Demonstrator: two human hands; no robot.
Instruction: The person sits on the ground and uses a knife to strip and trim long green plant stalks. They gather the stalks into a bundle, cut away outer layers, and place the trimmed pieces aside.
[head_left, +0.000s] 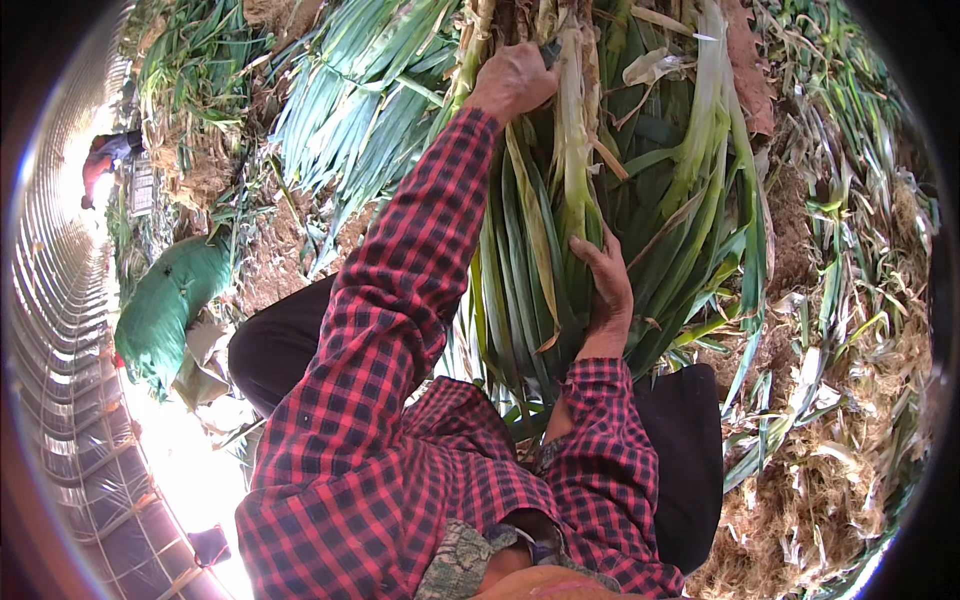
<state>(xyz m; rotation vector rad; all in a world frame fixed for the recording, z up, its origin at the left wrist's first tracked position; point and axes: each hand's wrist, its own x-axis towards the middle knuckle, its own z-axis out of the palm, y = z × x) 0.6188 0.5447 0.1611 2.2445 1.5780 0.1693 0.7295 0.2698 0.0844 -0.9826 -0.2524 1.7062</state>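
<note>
Long green leafy stalks, which look like leeks or large green onions (574, 165), lie in a heap before me, their pale ends towards the top of the view. My left hand (517, 79) is curled beside the pale stems at the top, with a small dark object at its fingers that I cannot make out. Lower down, my right hand (607, 277) cups the leafy part of one thick stalk, thumb on its near side. Both sleeves are red and black checked.
More green stalks (367, 112) are piled at upper left. A stuffed green mesh sack (172, 300) lies at left, and a person (105, 165) bends far beyond it. Roots and peeled leaves (810, 480) litter the right side. Ribbed sheeting (60, 322) curves along the left edge.
</note>
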